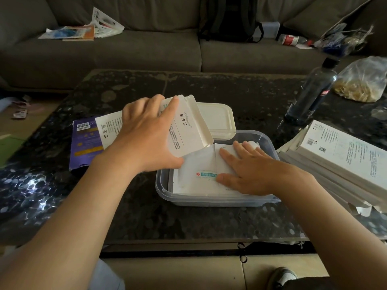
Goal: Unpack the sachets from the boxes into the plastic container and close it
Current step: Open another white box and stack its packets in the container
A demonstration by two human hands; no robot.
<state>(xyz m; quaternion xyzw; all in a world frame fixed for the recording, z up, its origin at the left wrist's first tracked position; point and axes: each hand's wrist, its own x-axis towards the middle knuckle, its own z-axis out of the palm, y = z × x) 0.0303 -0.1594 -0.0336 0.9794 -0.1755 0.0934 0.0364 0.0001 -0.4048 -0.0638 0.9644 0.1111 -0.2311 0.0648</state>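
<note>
Gripping a white cardboard box (186, 130) by its sides, fingers and thumb curled round it, my left hand (144, 139) tips its open flap end down over the clear rectangular plastic container (209, 200). My right hand (249, 170) lies flat inside that container, fingers straight, pressing on the white paper sachets (194, 164) piled there in loose overlap. Whether any sachet remains in the box I cannot tell, because its mouth is turned down toward the pile.

To do this step well, I judge, the mouth should sit low and close over the pile, so that whatever slides out lands within the walls. Meanwhile the flat palm should square the sachets into one level layer. They look light and slippery, and a skewed pile could ride above the rim and stop the lid from seating.

The cream plastic lid (215, 118) lies just behind the container, at its far wall, ready for closing. Near the container on my right, a stack of flat white boxes (339, 155) waits on the dark speckled stone table (188, 222), so much unpacking appears yet to be done. A flattened purple carton (83, 143) lies to my left, and a dark plastic bottle (312, 97) stands beyond the stack.
</note>
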